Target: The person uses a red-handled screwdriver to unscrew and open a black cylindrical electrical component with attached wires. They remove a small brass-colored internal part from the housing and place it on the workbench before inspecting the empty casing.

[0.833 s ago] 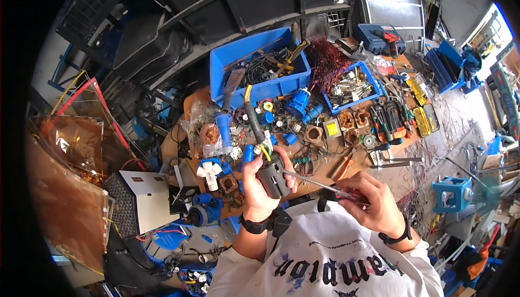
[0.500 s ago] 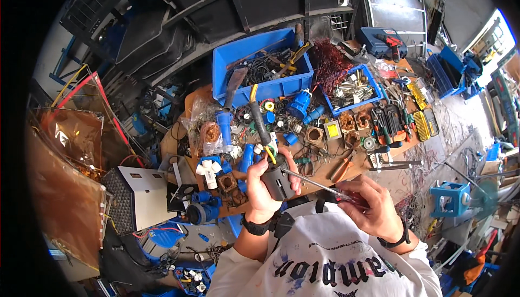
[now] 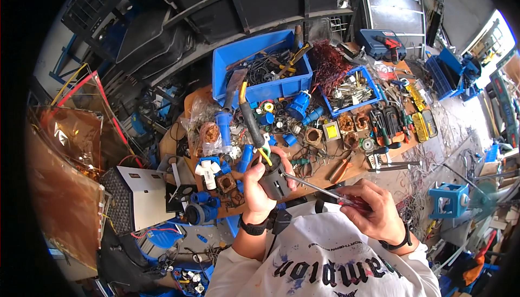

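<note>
My left hand point(image 3: 258, 194) is wrapped round a dark grey cylindrical housing point(image 3: 276, 186) with slots in its side. A thick black cable point(image 3: 251, 123) comes out of the top of it, with yellow and green wires bared near the opening and a yellow end farther up. In my right hand point(image 3: 374, 210) is a screwdriver point(image 3: 315, 187), gripped by its reddish handle. Its long metal shaft points left, and the tip meets the side of the housing close to my left fingers. Whether the tip sits in a screw is too small to tell.
On the cluttered bench stand a large blue bin point(image 3: 265, 88) of cables and tools and a blue tray point(image 3: 355, 94) of metal parts. Orange-handled pliers point(image 3: 340, 171) lie near the front edge, blue plug fittings point(image 3: 203, 210) at the left. A blue stool point(image 3: 449, 199) is at right.
The housing has shifted slightly left and tilted in my left hand, and the cable's upper end has swung left. My right hand's fingers have turned a little on the screwdriver handle.
</note>
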`<state>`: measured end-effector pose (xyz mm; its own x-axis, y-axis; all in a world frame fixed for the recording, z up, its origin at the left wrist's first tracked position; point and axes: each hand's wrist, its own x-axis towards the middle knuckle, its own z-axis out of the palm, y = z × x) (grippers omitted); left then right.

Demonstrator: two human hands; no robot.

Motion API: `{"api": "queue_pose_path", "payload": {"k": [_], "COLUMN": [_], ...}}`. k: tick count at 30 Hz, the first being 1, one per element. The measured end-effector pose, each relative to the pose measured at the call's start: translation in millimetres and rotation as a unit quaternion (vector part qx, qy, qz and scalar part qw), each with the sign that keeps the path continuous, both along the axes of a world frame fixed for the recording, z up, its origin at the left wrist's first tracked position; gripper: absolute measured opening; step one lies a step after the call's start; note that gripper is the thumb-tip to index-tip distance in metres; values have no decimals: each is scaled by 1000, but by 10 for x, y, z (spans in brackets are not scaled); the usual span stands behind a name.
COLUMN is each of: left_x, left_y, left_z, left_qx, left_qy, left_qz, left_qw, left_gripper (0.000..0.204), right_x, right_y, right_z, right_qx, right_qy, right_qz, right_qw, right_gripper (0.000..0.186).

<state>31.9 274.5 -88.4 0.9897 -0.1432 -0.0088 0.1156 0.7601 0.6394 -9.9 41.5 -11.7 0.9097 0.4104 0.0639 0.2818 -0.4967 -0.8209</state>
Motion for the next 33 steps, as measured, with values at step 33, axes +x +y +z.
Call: {"api": "queue_pose_path", "payload": {"k": [33], "left_x": [-108], "left_y": [154], "left_z": [38], "left_qx": [145], "left_qy": [-61], "left_qz": [30], "left_qw": [987], "left_gripper": [45], "right_x": [-36], "right_y": [17], "right_z": [13], "right_qx": [-4], "right_qy": [31], "right_qz": [3], "right_qw": [1000], "right_gripper": [22]}}
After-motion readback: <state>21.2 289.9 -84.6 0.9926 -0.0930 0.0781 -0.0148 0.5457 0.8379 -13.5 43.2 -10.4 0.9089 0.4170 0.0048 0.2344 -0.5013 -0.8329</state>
